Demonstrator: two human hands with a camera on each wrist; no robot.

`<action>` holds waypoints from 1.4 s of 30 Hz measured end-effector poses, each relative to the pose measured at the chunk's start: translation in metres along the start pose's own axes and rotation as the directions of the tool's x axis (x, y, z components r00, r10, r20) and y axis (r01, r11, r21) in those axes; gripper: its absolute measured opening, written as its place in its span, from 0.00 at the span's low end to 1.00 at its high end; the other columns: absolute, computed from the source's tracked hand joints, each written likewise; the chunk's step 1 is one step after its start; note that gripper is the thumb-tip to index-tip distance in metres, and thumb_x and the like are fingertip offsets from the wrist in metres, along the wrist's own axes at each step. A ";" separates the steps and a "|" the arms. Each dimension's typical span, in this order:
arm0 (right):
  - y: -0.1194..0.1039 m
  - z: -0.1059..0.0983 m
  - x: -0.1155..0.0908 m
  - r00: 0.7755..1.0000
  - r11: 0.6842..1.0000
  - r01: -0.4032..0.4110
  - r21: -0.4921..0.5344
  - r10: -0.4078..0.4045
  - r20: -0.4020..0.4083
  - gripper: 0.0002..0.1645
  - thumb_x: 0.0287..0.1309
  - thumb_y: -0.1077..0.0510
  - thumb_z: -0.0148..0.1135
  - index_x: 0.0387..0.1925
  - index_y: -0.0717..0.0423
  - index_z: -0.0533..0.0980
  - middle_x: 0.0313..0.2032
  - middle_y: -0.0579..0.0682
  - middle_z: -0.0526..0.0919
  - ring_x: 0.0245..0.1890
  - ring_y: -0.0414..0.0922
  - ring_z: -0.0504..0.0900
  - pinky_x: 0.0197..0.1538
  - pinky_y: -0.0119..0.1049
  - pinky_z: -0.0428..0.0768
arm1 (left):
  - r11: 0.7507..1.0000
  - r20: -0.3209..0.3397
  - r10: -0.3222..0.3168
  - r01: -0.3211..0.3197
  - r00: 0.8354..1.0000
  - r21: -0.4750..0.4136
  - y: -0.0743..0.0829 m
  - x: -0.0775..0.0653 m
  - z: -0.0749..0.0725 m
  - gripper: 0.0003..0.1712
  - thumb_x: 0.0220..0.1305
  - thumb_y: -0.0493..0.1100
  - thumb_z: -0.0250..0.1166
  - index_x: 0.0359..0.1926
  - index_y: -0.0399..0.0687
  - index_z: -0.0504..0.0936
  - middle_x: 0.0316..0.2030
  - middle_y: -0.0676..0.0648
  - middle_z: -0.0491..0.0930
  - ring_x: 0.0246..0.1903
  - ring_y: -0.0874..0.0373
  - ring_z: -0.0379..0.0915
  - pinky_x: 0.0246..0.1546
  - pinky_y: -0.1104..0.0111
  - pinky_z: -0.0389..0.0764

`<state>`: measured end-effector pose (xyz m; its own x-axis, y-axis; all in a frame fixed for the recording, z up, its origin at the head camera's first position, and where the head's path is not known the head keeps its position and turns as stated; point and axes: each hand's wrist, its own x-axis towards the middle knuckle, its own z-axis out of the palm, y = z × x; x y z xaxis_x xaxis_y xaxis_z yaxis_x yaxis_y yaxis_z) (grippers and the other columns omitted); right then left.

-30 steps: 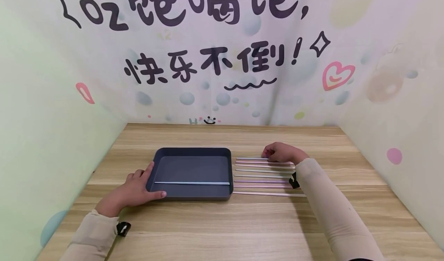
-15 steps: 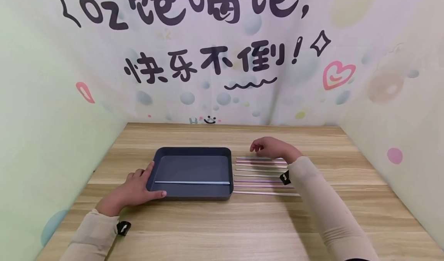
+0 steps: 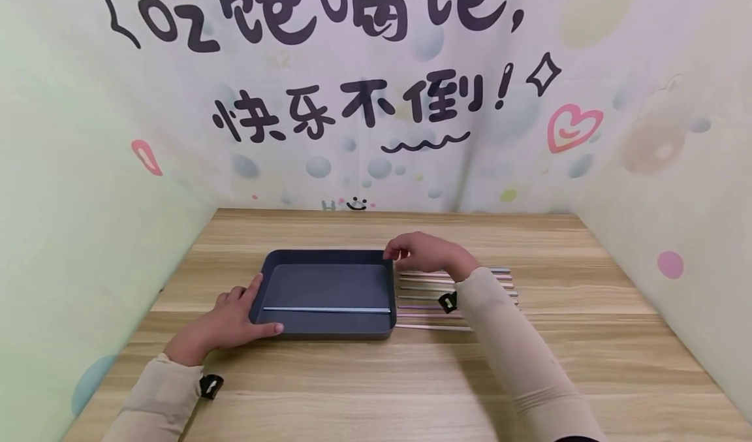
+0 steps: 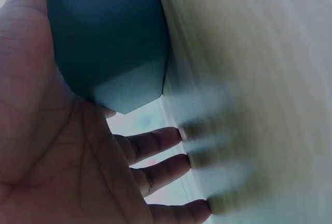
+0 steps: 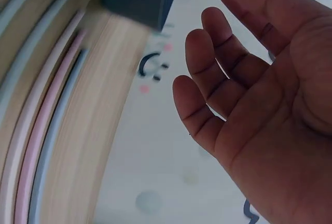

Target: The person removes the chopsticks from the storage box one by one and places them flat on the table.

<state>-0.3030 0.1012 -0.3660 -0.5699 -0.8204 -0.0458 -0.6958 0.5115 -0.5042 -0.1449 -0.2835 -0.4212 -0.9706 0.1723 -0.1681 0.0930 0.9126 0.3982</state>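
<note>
My left hand (image 3: 234, 318) rests on the near left corner of a dark blue-grey tray (image 3: 329, 335). Its thumb lies along the front wall and its index finger at the left side, while in the left wrist view the other fingers extend loosely past the tray wall (image 4: 111, 42). One pale blue chopstick (image 3: 326, 309) lies lengthwise inside the tray. Holding nothing, my right hand (image 3: 429, 252) hovers at the tray's far right corner, fingers loosely bent. Several pastel chopsticks (image 3: 425, 328) lie roughly parallel right of the tray, partly hidden under my right arm.
The wooden table (image 3: 376, 390) extends in front of the tray and to both sides. A printed cloth backdrop (image 3: 364, 168) with dark lettering rises at the table's back edge. Pale walls (image 3: 670, 187) flank both sides.
My right hand has left the farthest chopsticks and moved left to the tray's far right corner, uncovering the chopsticks' right ends. My left hand, the tray and the chopstick in it have stayed put.
</note>
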 end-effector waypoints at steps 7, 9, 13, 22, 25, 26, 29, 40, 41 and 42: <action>-0.020 0.010 0.021 1.000 1.000 0.014 0.025 -0.014 0.005 0.12 0.63 0.58 0.67 0.48 0.53 0.81 0.37 0.42 0.80 0.38 0.40 0.76 0.46 0.36 0.75 | 1.000 -0.004 -0.001 0.001 1.000 0.000 0.000 0.001 0.001 0.71 0.53 0.73 0.66 0.76 0.32 0.41 0.62 0.17 0.56 0.61 0.19 0.52 0.52 0.35 0.67; -0.024 0.014 0.026 1.000 0.999 0.016 0.039 -0.017 0.009 0.12 0.63 0.59 0.67 0.48 0.53 0.81 0.37 0.42 0.79 0.37 0.40 0.76 0.45 0.36 0.75 | 1.000 -0.003 -0.002 0.002 1.000 0.001 -0.001 0.001 0.001 0.71 0.53 0.74 0.66 0.77 0.32 0.41 0.63 0.17 0.55 0.61 0.19 0.51 0.52 0.35 0.67; -0.033 0.019 0.036 0.999 0.997 0.033 0.069 -0.035 0.023 0.13 0.63 0.59 0.67 0.49 0.56 0.81 0.37 0.42 0.79 0.37 0.41 0.76 0.44 0.35 0.75 | 1.000 0.001 -0.003 0.003 1.000 0.004 -0.002 0.002 0.001 0.71 0.53 0.74 0.66 0.76 0.32 0.40 0.62 0.17 0.55 0.61 0.19 0.51 0.52 0.35 0.66; -0.051 0.029 0.051 0.998 0.993 0.049 0.108 -0.054 0.040 0.14 0.63 0.59 0.67 0.50 0.57 0.81 0.36 0.43 0.79 0.36 0.42 0.75 0.42 0.34 0.76 | 1.000 0.006 -0.013 0.013 1.000 -0.011 0.001 -0.001 0.001 0.71 0.53 0.73 0.66 0.77 0.32 0.40 0.63 0.18 0.55 0.61 0.20 0.51 0.53 0.36 0.66; -0.055 0.033 0.057 0.997 0.993 0.055 0.107 -0.060 0.047 0.15 0.63 0.59 0.67 0.51 0.57 0.81 0.36 0.44 0.79 0.37 0.42 0.75 0.42 0.33 0.75 | 1.000 0.004 -0.010 0.010 1.000 -0.008 0.003 -0.001 0.000 0.71 0.53 0.74 0.66 0.77 0.32 0.41 0.63 0.17 0.55 0.61 0.19 0.51 0.52 0.35 0.67; -0.057 0.035 0.059 0.997 0.993 0.057 0.106 -0.062 0.051 0.15 0.63 0.59 0.67 0.51 0.57 0.81 0.37 0.45 0.79 0.37 0.41 0.75 0.42 0.33 0.75 | 1.000 0.002 -0.012 0.012 1.000 -0.006 0.003 -0.001 0.000 0.71 0.53 0.74 0.66 0.77 0.32 0.41 0.63 0.17 0.55 0.61 0.20 0.51 0.52 0.36 0.67; -0.060 0.041 0.067 0.994 0.994 0.068 0.090 -0.075 0.074 0.17 0.63 0.60 0.67 0.53 0.59 0.80 0.39 0.46 0.80 0.38 0.41 0.75 0.43 0.32 0.75 | 1.000 -0.005 -0.012 0.012 1.000 0.003 0.003 0.000 0.000 0.71 0.53 0.74 0.66 0.76 0.31 0.41 0.62 0.17 0.56 0.60 0.20 0.52 0.52 0.36 0.67; -0.059 0.078 0.091 0.976 0.993 0.075 0.093 -0.093 0.198 0.12 0.63 0.59 0.67 0.49 0.52 0.81 0.37 0.41 0.79 0.36 0.37 0.75 0.41 0.29 0.74 | 1.000 0.000 -0.023 0.023 1.000 0.002 0.002 0.002 0.001 0.71 0.53 0.74 0.66 0.76 0.31 0.42 0.62 0.18 0.56 0.60 0.21 0.53 0.53 0.37 0.67; -0.058 0.082 0.093 0.973 0.992 0.071 0.101 -0.091 0.211 0.12 0.63 0.59 0.67 0.48 0.52 0.81 0.36 0.41 0.79 0.36 0.37 0.75 0.41 0.29 0.74 | 1.000 0.002 -0.024 0.024 1.000 0.001 0.002 0.002 0.001 0.71 0.53 0.74 0.67 0.76 0.31 0.42 0.62 0.18 0.56 0.60 0.21 0.53 0.53 0.37 0.67; -0.057 0.085 0.095 0.971 0.992 0.066 0.111 -0.089 0.221 0.11 0.63 0.59 0.67 0.47 0.51 0.81 0.36 0.41 0.79 0.35 0.37 0.75 0.41 0.29 0.74 | 1.000 0.002 -0.025 0.025 1.000 0.002 0.002 0.002 0.001 0.72 0.53 0.74 0.67 0.76 0.31 0.42 0.62 0.18 0.56 0.60 0.21 0.53 0.53 0.37 0.67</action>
<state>-0.2803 -0.0271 -0.4149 -0.3948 -0.8988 -0.1906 -0.6790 0.4252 -0.5984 -0.1463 -0.2810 -0.4215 -0.9721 0.1503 -0.1800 0.0693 0.9174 0.3919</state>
